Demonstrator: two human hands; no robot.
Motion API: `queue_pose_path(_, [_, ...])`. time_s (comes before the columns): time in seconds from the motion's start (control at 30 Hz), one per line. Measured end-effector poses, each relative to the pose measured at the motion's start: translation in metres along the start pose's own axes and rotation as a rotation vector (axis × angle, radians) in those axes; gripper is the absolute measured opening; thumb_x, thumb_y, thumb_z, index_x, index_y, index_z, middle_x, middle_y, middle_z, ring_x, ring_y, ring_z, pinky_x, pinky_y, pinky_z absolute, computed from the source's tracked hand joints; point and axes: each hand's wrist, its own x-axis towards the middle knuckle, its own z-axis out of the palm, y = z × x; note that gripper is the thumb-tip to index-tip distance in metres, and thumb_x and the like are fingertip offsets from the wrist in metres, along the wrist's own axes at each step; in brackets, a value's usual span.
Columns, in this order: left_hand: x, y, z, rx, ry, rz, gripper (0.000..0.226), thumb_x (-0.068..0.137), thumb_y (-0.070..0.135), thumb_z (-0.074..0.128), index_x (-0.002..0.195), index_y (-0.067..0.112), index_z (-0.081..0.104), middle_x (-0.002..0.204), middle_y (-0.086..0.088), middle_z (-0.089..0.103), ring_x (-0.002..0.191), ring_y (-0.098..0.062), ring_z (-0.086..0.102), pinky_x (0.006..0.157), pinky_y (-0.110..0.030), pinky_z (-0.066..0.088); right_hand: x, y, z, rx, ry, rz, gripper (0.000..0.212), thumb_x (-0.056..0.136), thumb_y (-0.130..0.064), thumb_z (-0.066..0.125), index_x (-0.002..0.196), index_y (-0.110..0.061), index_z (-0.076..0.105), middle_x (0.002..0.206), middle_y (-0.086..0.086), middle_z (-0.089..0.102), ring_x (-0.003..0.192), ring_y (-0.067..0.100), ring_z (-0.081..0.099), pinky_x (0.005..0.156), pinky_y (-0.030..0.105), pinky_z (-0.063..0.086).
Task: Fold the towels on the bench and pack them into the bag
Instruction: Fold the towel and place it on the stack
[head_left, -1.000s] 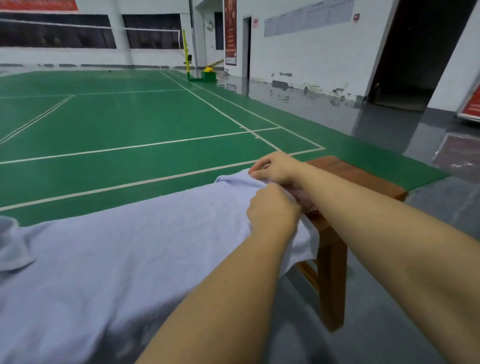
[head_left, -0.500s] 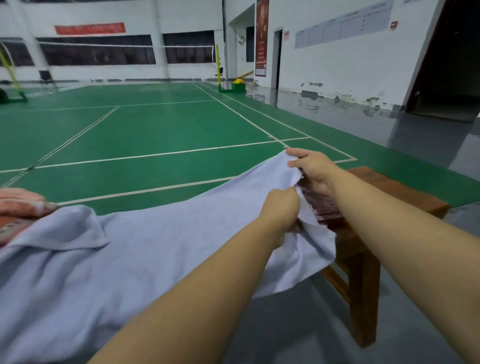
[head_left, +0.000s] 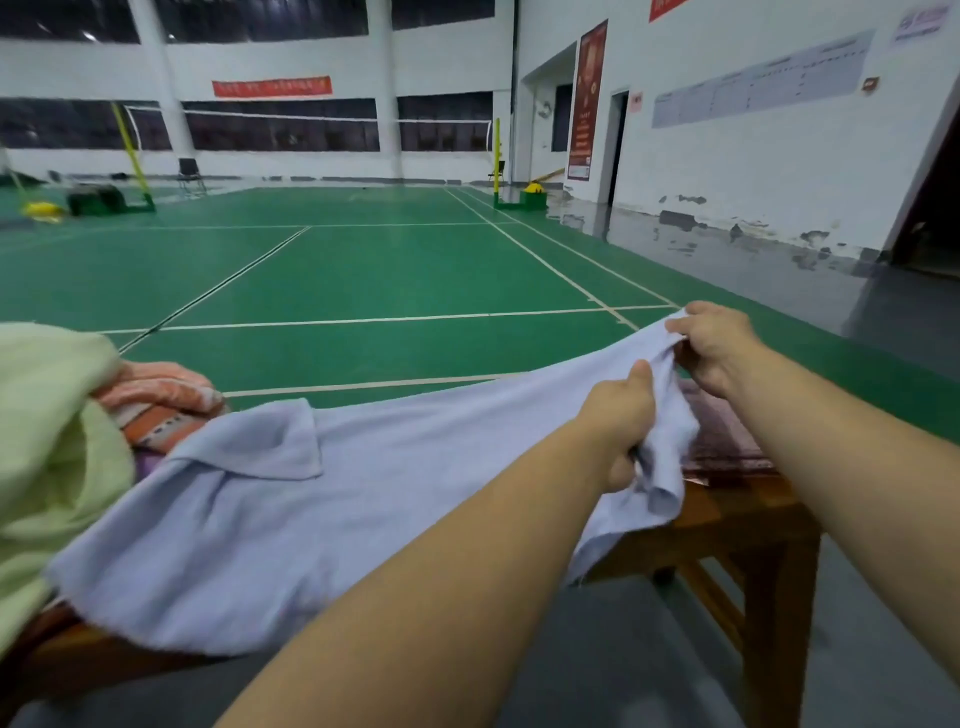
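The pale blue towel (head_left: 322, 499) lay spread along the wooden bench (head_left: 748, 525), its right end lifted clear of the seat and its far left corner folded back on itself. The left hand (head_left: 618, 421) gripped the near part of that raised end, fingers curled round a bunch of cloth with the thumb pointing up, and loose fabric hung down below the fist over the bench's front edge. The right hand (head_left: 714, 345) pinched the far corner of the same end, just beyond the left hand and a little higher, so the edge was drawn taut between the two. Under the lifted end a dark reddish patterned cloth (head_left: 719, 436) lay on the seat. At the left end of the bench lay a pale yellow-green towel (head_left: 49, 431), and touching it, behind the blue towel, an orange striped towel (head_left: 156, 397) in a heap. Beyond the bench stretched the green court floor (head_left: 363, 270) with white lines, a net (head_left: 311, 127) across the back, and a white wall (head_left: 753, 156) with a doorway to the right.
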Motion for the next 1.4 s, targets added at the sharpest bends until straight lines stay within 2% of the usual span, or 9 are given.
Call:
queue_pose_path(0.13, [0.007, 0.017, 0.037, -0.156, -0.116, 0.002, 0.058, 0.105, 0.054, 0.038, 0.124, 0.004, 0.061, 0.12, -0.015, 0.067, 0.1, -0.029, 0.062, 0.095, -0.045, 0.053, 0.022, -0.029, -0.041, -0.051, 0.063, -0.065, 0.03, 0.094, 0.009, 0.056, 0.107, -0.018, 0.055, 0.086, 0.009, 0.054, 0.081, 0.023, 0.058, 0.062, 0.031, 0.051])
queue_pose_path(0.3, [0.006, 0.027, 0.053, -0.223, -0.222, -0.017, 0.046, 0.105, 0.053, 0.039, 0.099, 0.012, 0.058, 0.071, -0.007, 0.054, 0.061, -0.024, 0.051, 0.058, -0.028, 0.041, 0.026, -0.048, -0.068, -0.09, 0.061, -0.065, 0.031, 0.096, 0.006, 0.054, 0.081, -0.021, 0.051, 0.084, 0.007, 0.051, 0.088, 0.025, 0.056, 0.064, 0.031, 0.049])
queue_pose_path(0.43, [-0.003, 0.008, 0.029, -0.199, -0.213, 0.004, 0.04, 0.105, 0.049, 0.043, 0.087, 0.017, 0.056, 0.048, 0.005, 0.046, 0.048, -0.014, 0.041, 0.045, -0.021, 0.032, 0.02, -0.034, -0.055, -0.074, 0.01, -0.043, 0.04, 0.096, 0.006, 0.056, 0.133, -0.006, 0.056, 0.118, 0.019, 0.059, 0.107, 0.03, 0.059, 0.074, 0.032, 0.051])
queue_pose_path(0.5, [-0.004, -0.004, 0.005, -0.199, -0.199, 0.033, 0.042, 0.104, 0.05, 0.045, 0.088, 0.015, 0.061, 0.062, 0.004, 0.064, 0.056, -0.015, 0.051, 0.055, -0.022, 0.041, 0.005, -0.026, -0.035, -0.067, -0.05, -0.032, 0.051, 0.095, 0.006, 0.058, 0.144, -0.006, 0.049, 0.138, 0.021, 0.054, 0.097, 0.023, 0.061, 0.077, 0.031, 0.051])
queue_pose_path(0.57, [-0.005, -0.017, -0.029, -0.057, -0.116, 0.098, 0.046, 0.103, 0.053, 0.045, 0.101, 0.012, 0.066, 0.099, -0.006, 0.074, 0.072, -0.021, 0.06, 0.067, -0.028, 0.051, -0.015, -0.019, -0.01, -0.074, -0.139, -0.003, 0.054, 0.094, 0.005, 0.06, 0.146, -0.006, 0.049, 0.142, 0.021, 0.052, 0.094, 0.02, 0.062, 0.081, 0.032, 0.052])
queue_pose_path(0.77, [-0.024, -0.06, -0.177, 0.934, 0.483, 0.225, 0.03, 0.094, 0.048, 0.061, 0.099, 0.019, 0.057, 0.1, -0.001, 0.063, 0.09, -0.025, 0.06, 0.074, -0.033, 0.041, -0.063, 0.004, 0.054, -0.064, -0.375, 0.073, 0.054, 0.095, 0.004, 0.06, 0.146, -0.008, 0.05, 0.139, 0.014, 0.057, 0.094, 0.016, 0.064, 0.079, 0.027, 0.052])
queue_pose_path(1.1, [-0.041, -0.081, -0.233, 1.289, 0.323, 0.335, 0.028, 0.095, 0.052, 0.056, 0.105, 0.027, 0.063, 0.107, 0.0, 0.058, 0.096, -0.026, 0.06, 0.078, -0.037, 0.049, -0.097, 0.007, 0.088, -0.166, -0.752, 0.165, 0.042, 0.094, -0.005, 0.062, 0.135, -0.015, 0.062, 0.128, 0.012, 0.066, 0.102, 0.024, 0.066, 0.081, 0.031, 0.058])
queue_pose_path(1.27, [-0.03, -0.057, -0.263, 0.864, 0.627, 0.248, 0.035, 0.106, 0.034, 0.045, 0.087, 0.009, 0.061, 0.096, -0.017, 0.068, 0.086, -0.034, 0.059, 0.071, -0.036, 0.037, -0.108, -0.001, 0.09, -0.174, -0.767, 0.158, 0.041, 0.095, -0.005, 0.06, 0.135, -0.015, 0.062, 0.129, 0.01, 0.067, 0.094, 0.02, 0.068, 0.077, 0.029, 0.059])
queue_pose_path(1.4, [-0.027, -0.028, -0.32, 0.247, 0.948, -0.052, 0.058, 0.11, 0.036, 0.033, 0.132, -0.015, 0.052, 0.141, -0.031, 0.051, 0.13, -0.043, 0.05, 0.107, -0.042, 0.039, -0.126, -0.001, 0.128, -0.139, -0.766, 0.115, 0.045, 0.094, -0.001, 0.062, 0.137, -0.012, 0.06, 0.128, 0.006, 0.066, 0.097, 0.016, 0.066, 0.076, 0.021, 0.056])
